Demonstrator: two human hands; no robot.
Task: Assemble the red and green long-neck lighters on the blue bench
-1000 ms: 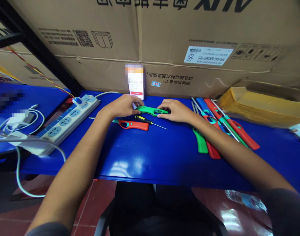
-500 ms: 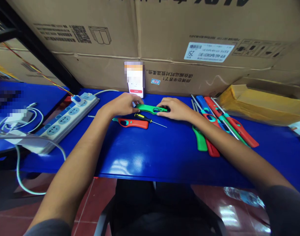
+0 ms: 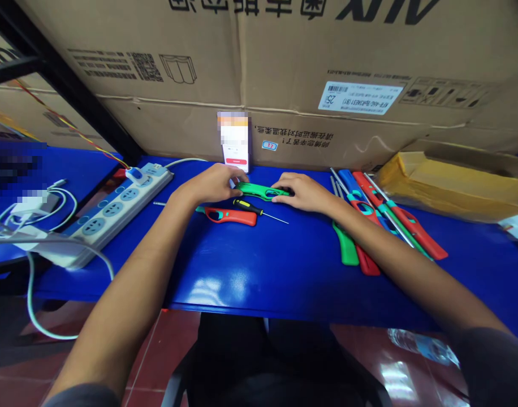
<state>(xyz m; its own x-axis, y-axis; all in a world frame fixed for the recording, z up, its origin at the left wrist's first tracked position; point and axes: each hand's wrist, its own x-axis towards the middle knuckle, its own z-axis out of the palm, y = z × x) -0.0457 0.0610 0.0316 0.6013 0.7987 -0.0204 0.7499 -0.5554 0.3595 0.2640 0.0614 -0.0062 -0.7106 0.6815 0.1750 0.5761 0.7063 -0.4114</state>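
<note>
Only the view has shifted slightly since a moment ago, while both hands stay close together near the back edge of the blue worktop. Between them lies a green lighter, level and pointing across the person's body. The right hand is curled part-closed over one end of the lighter and appears to grip it. The left hand is half-open with its tips at the other end, though whether it grips cannot be told from here. Just below the hands, a red lighter and a small screwdriver lie side by side, with the screwdriver's yellow-and-black handle near the green lighter. Well beyond the right hand sits a heap of red, green and blue lighters, which neither hand touches. As things lie, one lighter is in hand, one lies out near it, and the rest remain heaped. Beyond the left hand is a power strip, and ahead of the hands a blurred phone leans against a cardboard box.
</note>
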